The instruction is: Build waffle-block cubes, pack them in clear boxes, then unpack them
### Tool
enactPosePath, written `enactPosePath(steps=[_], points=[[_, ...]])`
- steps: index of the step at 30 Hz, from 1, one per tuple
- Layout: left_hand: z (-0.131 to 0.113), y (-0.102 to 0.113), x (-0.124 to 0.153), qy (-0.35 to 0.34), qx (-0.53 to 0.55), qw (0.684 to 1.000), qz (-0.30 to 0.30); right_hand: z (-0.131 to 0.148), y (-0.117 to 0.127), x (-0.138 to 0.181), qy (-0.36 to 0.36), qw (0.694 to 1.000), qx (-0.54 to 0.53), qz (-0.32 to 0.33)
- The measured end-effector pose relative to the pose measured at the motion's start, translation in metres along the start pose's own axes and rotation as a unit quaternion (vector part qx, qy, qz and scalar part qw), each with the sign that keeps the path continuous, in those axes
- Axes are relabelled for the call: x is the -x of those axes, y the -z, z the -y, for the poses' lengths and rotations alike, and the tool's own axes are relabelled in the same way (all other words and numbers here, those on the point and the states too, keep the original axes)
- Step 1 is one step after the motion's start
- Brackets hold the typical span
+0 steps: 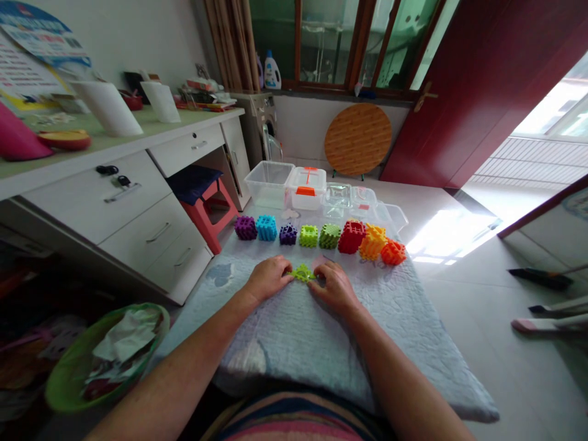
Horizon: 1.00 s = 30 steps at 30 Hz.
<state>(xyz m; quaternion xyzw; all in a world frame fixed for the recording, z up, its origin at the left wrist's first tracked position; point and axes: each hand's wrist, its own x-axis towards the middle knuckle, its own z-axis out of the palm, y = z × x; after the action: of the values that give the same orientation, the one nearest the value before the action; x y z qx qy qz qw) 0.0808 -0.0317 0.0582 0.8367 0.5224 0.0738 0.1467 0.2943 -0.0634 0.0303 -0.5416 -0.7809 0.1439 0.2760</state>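
A flat lime-green foam puzzle piece (303, 273) with notched edges lies low over the cloth-covered table (294, 331). My left hand (271, 277) pinches its left end between thumb and fingers. On the other side, my right hand (334, 285) grips the right end, fingers closed. Beyond the hands runs a row of notched puzzle cubes: purple (245, 228), light blue (266, 228), dark violet (288, 234), lime (309, 236), olive green (329, 236), red (352, 237), yellow (372, 242) and orange (394, 252).
Behind the cubes stand an open clear bin (269, 184), a lidded box with orange latches (307, 190) and several clear containers (337, 201). A red stool (209, 211) and white desk (105, 211) are at left. A green basket (68, 392) sits at lower left.
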Motion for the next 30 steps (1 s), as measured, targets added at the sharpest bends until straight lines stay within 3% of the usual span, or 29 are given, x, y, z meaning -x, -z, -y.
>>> enactPosePath(steps=[12, 23, 26, 30], points=[[-0.001, -0.003, 0.003, -0.001, 0.001, 1.000, -0.011, -0.001, -0.003, -0.003, 0.004, 1.000, -0.003, -0.016], [0.006, -0.002, 0.006, -0.058, 0.004, 0.998, -0.015, -0.008, -0.003, -0.006, 0.012, 0.998, -0.053, -0.010], [0.006, 0.006, 0.007, -0.044, 0.022, 0.998, -0.042, -0.015, 0.000, -0.006, -0.013, 0.993, -0.111, -0.042], [0.000, 0.023, -0.003, 0.014, 0.040, 0.992, -0.120, -0.025, 0.000, -0.006, -0.048, 0.986, -0.133, -0.094]])
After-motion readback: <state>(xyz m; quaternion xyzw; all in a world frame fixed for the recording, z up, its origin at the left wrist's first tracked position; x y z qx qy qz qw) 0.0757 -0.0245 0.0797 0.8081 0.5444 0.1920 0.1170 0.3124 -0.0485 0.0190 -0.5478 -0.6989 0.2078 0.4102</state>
